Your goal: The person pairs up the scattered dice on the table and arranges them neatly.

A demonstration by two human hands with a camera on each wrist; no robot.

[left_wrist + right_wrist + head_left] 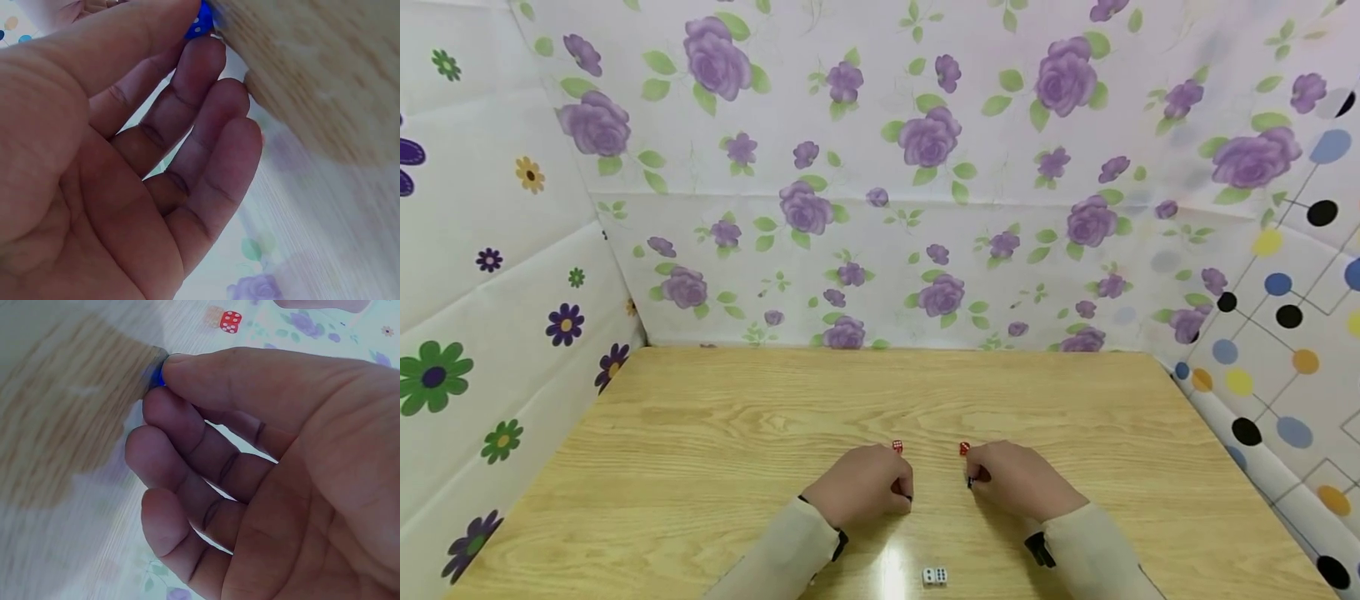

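Observation:
Between thumb and fingers, my left hand (pixel 861 483) pinches a blue die (pixel 201 22) with white dots, close to the tabletop. My right hand (pixel 1024 482) pinches a small blue die (pixel 159 377) too, mostly hidden by the thumb and fingertips. Just beyond the left hand lies a red die (pixel 897 447) with white dots. A second red die (pixel 965 448) sits beside the right hand's knuckles. Two white dice with dark dots, a left one (pixel 929 576) and a right one (pixel 941 575), stand side by side nearer to me.
The wooden table (pixel 737 417) spreads under both hands. A purple-flowered cloth (pixel 880 250) hangs behind its far edge. Patterned cloths rise at both sides, one with flowers (pixel 497 358) on the left, one with coloured dots (pixel 1285 367) on the right.

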